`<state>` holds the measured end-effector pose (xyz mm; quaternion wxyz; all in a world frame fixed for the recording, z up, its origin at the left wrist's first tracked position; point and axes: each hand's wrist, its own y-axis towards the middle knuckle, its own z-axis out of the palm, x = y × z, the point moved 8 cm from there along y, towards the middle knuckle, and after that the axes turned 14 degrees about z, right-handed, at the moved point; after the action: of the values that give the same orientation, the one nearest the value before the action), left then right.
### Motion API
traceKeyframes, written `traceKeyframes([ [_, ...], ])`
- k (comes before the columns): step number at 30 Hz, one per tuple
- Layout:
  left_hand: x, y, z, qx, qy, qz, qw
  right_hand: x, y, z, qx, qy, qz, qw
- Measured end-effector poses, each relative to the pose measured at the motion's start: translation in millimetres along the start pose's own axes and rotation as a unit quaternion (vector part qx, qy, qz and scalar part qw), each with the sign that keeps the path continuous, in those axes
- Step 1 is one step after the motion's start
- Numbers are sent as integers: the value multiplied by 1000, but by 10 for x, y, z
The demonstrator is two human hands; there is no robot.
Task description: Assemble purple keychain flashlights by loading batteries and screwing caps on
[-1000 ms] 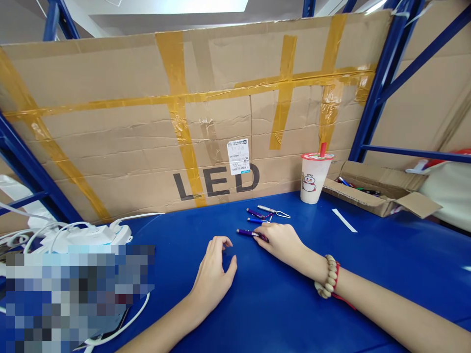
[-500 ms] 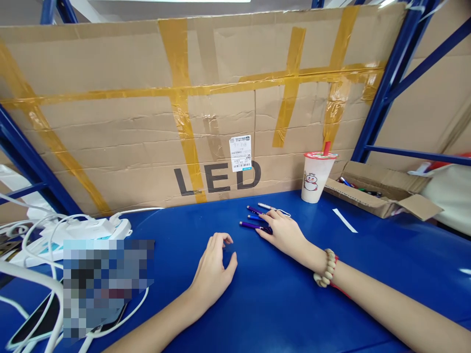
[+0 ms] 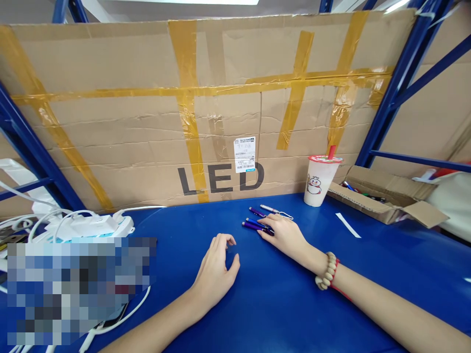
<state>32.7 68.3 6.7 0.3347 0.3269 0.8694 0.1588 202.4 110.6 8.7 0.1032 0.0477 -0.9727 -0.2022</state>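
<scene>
On the blue tabletop (image 3: 257, 304), several slim pens lie side by side near the cardboard. My right hand (image 3: 285, 233) rests over their right ends, its thumb and fingertips around a blue pen (image 3: 253, 221) and touching the purple pen (image 3: 250, 226) beside it. A second purple pen (image 3: 256, 212) lies just beyond, partly under the fingers. Farthest back is a white pen (image 3: 269, 209) with a loop at its right end. My left hand (image 3: 217, 267) rests to the left of them, fingers curved and thumb apart, with nothing in it.
A tall cardboard sheet marked LED (image 3: 221, 179) stands behind. To the right are a drink cup (image 3: 319, 184), a white strip (image 3: 348, 225) and an open carton (image 3: 368, 206) with pens inside. A white power strip (image 3: 91, 225) with cables lies left, near a blurred-out area.
The blue pen has shifted toward me, against the nearer purple pen, under my right hand. My left hand keeps its pose. The whole view has shifted slightly.
</scene>
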Motion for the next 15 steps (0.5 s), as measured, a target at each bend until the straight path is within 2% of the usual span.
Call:
traceKeyframes([
  [5,13,-9,8,8,2,-7,1000,15,7,39,0,21,-22,1000],
  [11,-1,-6,10,6,6,3,1000,-12,1,172,56,25,-12,998],
  [15,-10,-6,11,9,6,6,1000,-7,5,159,54,28,-17,998],
])
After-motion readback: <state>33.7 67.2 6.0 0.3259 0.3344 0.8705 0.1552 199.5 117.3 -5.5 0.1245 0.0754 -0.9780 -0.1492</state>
